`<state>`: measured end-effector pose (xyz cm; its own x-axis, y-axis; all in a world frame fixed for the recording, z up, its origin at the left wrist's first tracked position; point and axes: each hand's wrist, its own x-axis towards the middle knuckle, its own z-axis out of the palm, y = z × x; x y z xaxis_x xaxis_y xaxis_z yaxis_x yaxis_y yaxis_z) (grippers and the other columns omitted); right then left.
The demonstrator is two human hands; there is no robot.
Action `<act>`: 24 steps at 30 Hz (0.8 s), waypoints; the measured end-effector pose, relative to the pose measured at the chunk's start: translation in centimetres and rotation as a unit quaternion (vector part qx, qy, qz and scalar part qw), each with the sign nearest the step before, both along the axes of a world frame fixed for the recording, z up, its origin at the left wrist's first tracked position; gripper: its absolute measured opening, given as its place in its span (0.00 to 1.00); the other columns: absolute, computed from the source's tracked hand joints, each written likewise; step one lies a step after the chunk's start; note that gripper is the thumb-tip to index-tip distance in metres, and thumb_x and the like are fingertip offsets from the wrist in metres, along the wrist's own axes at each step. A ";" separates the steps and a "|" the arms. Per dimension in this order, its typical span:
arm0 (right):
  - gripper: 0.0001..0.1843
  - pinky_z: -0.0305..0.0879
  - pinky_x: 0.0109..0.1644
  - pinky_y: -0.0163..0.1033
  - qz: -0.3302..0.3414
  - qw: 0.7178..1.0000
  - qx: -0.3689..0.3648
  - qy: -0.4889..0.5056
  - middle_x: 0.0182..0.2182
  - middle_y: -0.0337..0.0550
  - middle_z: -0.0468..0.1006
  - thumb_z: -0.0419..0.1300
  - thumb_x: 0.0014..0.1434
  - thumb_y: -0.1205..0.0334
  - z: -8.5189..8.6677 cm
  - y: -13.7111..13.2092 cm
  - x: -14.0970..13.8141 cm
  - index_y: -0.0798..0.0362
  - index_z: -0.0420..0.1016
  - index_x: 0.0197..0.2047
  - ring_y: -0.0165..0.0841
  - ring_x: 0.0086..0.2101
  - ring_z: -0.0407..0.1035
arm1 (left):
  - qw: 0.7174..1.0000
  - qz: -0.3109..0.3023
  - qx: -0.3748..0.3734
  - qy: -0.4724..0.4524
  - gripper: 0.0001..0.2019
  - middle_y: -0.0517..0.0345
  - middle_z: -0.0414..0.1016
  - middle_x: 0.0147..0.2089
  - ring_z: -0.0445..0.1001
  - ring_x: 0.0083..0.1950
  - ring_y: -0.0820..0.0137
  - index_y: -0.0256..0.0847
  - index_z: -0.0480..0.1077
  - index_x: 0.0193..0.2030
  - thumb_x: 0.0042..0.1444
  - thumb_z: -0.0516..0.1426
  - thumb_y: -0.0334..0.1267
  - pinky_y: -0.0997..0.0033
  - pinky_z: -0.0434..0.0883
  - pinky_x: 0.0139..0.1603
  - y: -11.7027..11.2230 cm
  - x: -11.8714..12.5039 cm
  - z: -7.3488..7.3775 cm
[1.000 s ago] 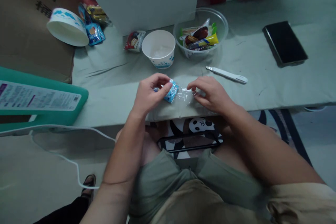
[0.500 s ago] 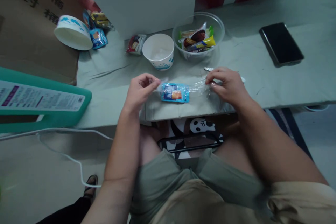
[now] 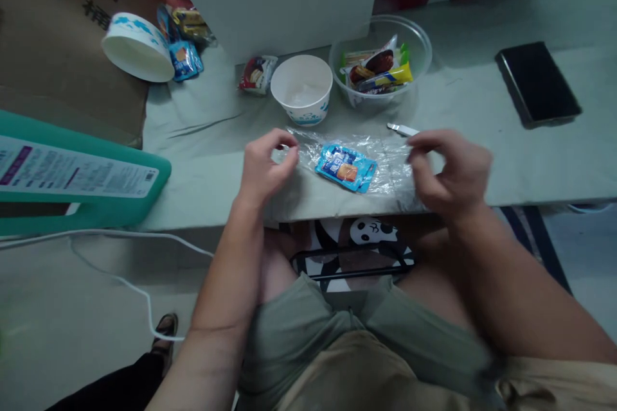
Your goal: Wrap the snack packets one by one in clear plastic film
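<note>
Clear plastic film (image 3: 393, 170) lies spread near the table's front edge. On it rest blue snack packets (image 3: 343, 168), apparently two overlapping, tilted slightly down to the right. My left hand (image 3: 270, 164) pinches the film's left end between thumb and fingertip. At the right end, my right hand (image 3: 450, 170), a little blurred, has its thumb and fingers closed on the film's edge. Just behind that hand lies a small white-handled tool with a metal tip (image 3: 402, 130), partly hidden by the fingers.
Behind the film stand a paper cup (image 3: 303, 93) and a clear plastic bowl (image 3: 419, 61) of wrapped snacks. A red-and-white packet (image 3: 258, 74) sits left of the cup. Further left are a tipped paper bowl (image 3: 137, 48) and a green jug (image 3: 144, 202). A black phone (image 3: 538, 83) lies right.
The film, bunched and twisted before, is now spread wider. My right hand has moved right, away from my left. The packets now lie more tilted, with a second edge showing.
</note>
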<state>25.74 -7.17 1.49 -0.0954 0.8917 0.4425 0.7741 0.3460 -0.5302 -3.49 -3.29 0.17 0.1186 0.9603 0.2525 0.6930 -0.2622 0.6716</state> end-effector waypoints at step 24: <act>0.18 0.68 0.44 0.41 0.387 0.881 -0.267 -0.044 0.38 0.44 0.85 0.53 0.69 0.58 0.5 -2.4 -2.7 0.49 0.78 0.57 0.37 0.38 0.78 | 0.984 0.146 -0.054 -0.091 0.14 0.60 0.68 0.25 0.65 0.27 0.72 0.42 0.69 0.27 0.60 0.59 0.48 0.71 0.65 0.30 0.3 -1.1 0.1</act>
